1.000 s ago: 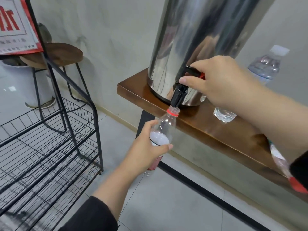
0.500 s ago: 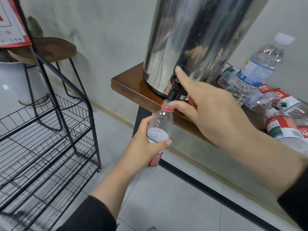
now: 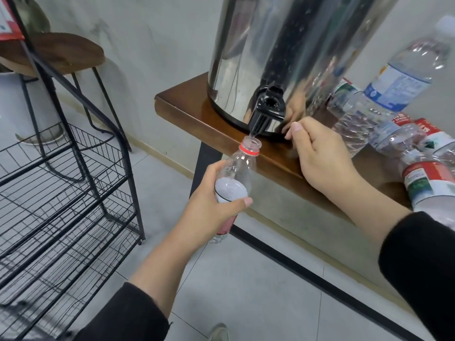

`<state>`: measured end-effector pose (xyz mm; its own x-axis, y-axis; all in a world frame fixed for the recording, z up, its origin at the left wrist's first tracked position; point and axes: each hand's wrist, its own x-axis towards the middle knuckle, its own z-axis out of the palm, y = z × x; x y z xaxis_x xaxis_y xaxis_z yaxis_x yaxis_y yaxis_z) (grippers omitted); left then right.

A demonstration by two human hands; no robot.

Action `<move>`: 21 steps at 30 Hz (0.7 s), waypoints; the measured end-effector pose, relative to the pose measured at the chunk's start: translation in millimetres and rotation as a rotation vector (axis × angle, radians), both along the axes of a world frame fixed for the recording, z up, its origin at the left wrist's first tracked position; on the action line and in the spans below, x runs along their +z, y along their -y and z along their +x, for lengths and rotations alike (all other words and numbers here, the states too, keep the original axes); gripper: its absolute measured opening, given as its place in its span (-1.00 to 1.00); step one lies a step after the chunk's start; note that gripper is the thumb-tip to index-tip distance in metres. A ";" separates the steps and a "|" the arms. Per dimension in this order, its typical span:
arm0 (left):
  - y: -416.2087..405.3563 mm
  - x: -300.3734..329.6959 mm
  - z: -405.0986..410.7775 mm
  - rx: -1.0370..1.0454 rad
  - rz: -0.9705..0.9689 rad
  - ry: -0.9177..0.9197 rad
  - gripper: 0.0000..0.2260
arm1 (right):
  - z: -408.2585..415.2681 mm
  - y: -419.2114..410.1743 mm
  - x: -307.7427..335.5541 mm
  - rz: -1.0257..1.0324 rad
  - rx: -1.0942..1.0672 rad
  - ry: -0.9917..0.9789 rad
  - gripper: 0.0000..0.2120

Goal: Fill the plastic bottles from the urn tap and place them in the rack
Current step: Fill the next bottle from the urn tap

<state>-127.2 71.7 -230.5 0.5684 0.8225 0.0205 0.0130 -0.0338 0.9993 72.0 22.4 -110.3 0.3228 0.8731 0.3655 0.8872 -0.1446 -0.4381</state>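
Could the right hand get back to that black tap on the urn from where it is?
Probably yes. The right hand holds nothing and sits just right of the black tap, with nothing between them; the bottle is below the spout, in the left hand.

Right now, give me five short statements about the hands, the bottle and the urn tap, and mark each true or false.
1. The left hand holds a plastic bottle under the urn tap. True.
2. The bottle has its cap screwed on. False: its mouth is open, with only a red ring round the neck.
3. The right hand is pressing the tap lever. False: it is off the tap, beside it over the wooden shelf, fingers loosely curled and holding nothing.
4. More plastic bottles lie on the shelf right of the urn. True.
5. The wire rack already holds filled bottles. False: no bottles show on its visible shelves.
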 end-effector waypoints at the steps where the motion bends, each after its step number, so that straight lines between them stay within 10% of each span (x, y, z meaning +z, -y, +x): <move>1: -0.5 -0.8 0.0 -0.004 0.000 0.000 -0.39 | -0.3 -0.1 -1.2 0.011 -0.006 0.000 -0.74; 21: -2.0 -19.3 -0.8 -0.003 -0.018 0.023 -0.38 | -12.7 -4.8 -16.7 -0.061 0.019 0.372 -0.70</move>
<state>-128.0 73.7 -249.8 0.5703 0.8212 0.0189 -0.0096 -0.0163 0.9998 59.4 27.2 -127.0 0.1612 0.9014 0.4019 0.9869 -0.1425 -0.0761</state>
